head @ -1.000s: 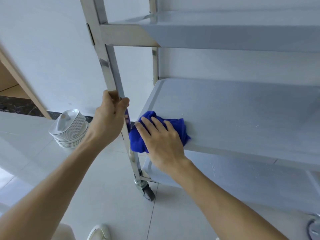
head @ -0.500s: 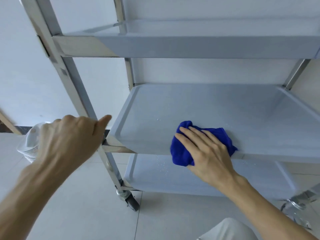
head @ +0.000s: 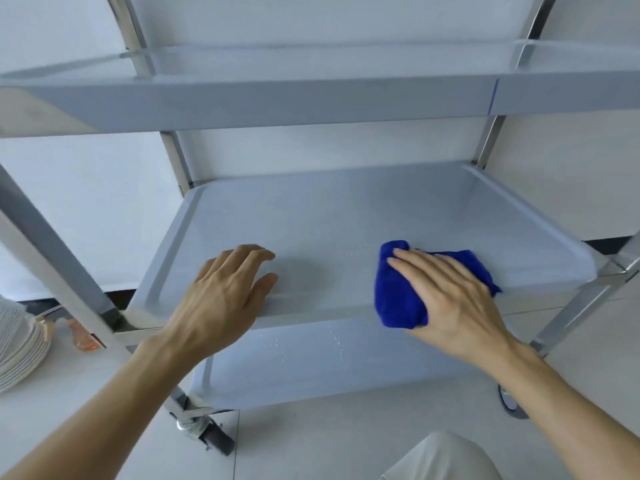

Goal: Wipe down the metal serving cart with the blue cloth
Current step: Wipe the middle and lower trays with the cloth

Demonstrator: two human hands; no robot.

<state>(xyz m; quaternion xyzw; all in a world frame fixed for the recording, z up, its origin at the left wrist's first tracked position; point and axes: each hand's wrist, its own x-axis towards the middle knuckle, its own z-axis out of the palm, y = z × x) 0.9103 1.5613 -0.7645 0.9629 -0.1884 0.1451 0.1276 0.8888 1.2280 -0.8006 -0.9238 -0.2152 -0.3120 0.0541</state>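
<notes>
The blue cloth (head: pixel 401 292) was pressed onto the middle shelf (head: pixel 311 223) of the cart (head: pixel 242 102), near its front edge and towards the right, under the right hand (head: pixel 450 296), whose fingers (head: pixel 412 263) were laid nearly straight across it. The left hand (head: pixel 221 299) was rested on the shelf's front rim with fingers relaxed and spread, nothing being held. A stack of plates (head: pixel 17 344) was seen on the floor at left.

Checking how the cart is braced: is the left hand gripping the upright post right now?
No. The left hand rests open on the middle shelf's front edge, apart from the post.
</notes>
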